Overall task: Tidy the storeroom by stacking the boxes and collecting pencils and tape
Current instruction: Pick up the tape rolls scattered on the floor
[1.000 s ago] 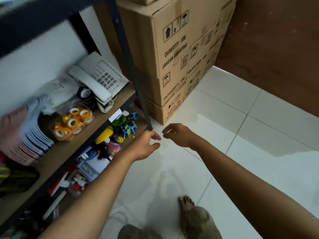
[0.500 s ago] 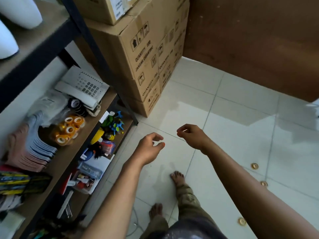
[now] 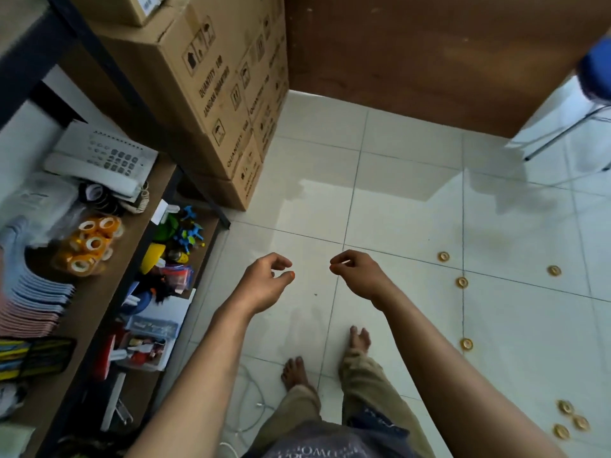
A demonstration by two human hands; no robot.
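My left hand and my right hand hang in front of me above the white floor, fingers loosely curled, holding nothing. Several small rolls of clear tape lie scattered on the tiles to the right, one roll nearest my right hand and a cluster at the lower right. A stack of brown cardboard boxes stands in the far left corner. A bag of tape rolls sits on the shelf at the left.
The shelf also carries a white telephone, stacked cloths and, lower down, toys and a clear bin. A brown wooden panel closes the back. A blue stool stands at the far right. My bare feet are on the tiles.
My view has swung right, away from the shelf, bringing the scattered tape rolls and the stool into sight. Both hands have stayed empty in front of me.
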